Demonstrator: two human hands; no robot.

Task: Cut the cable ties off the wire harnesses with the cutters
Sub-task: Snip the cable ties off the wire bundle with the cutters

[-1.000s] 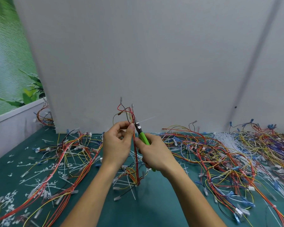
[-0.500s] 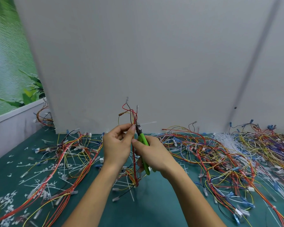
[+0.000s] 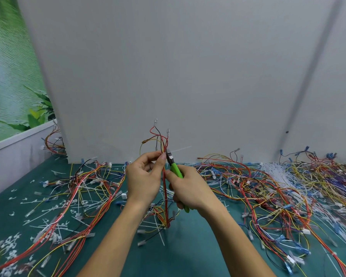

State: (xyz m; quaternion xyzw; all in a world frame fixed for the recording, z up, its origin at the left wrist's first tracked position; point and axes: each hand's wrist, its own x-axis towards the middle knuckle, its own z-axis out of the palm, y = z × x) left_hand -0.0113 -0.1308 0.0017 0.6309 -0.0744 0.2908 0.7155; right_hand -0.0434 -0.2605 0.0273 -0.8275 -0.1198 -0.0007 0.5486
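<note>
My left hand (image 3: 143, 179) pinches a thin wire harness (image 3: 165, 188) of red, yellow and black wires and holds it upright over the green mat. My right hand (image 3: 190, 189) grips the green-handled cutters (image 3: 175, 167), whose dark jaws sit against the harness just right of my left thumb. A white cable tie tail (image 3: 181, 149) sticks out to the right from the jaws. The harness's lower end rests on the mat between my forearms.
A green mat (image 3: 188, 252) covers the table. A red and yellow harness heap (image 3: 76, 192) lies left, a larger tangled pile (image 3: 278, 188) right. Cut white tie scraps (image 3: 44, 220) litter the left side. A grey board (image 3: 168, 76) stands close behind.
Both hands rose slightly with the harness over the first half second. The cutter jaws moved up against the wires at the tie. Since then, almost nothing has shifted.
</note>
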